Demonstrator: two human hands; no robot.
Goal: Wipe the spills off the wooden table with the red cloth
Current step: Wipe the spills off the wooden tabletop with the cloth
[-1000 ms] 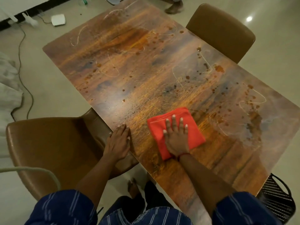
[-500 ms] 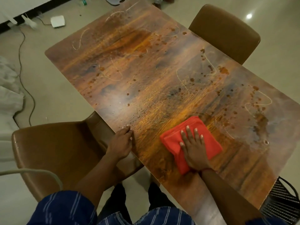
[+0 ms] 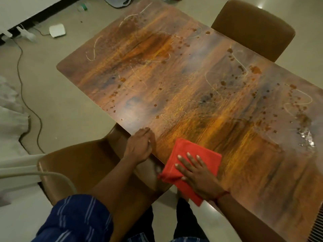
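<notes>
Flat right hand [image 3: 199, 177] presses folded red cloth [image 3: 206, 154], glossy wooden table [image 3: 174, 81].

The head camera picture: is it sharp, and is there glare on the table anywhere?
Head view: soft overall, with motion smear around the right hand pressing the red cloth; the left hand at the edge looks slightly steadier. A bright wet glint sits at the wooden table's right side; pale sheen washes the middle. Table edges bow, wide-angle style.

The right hand [image 3: 197, 173] lies flat with fingers [image 3: 183, 158] spread at the worktop's near edge, while the left hand [image 3: 139, 148] rests loosely curled on that same edge.
</notes>
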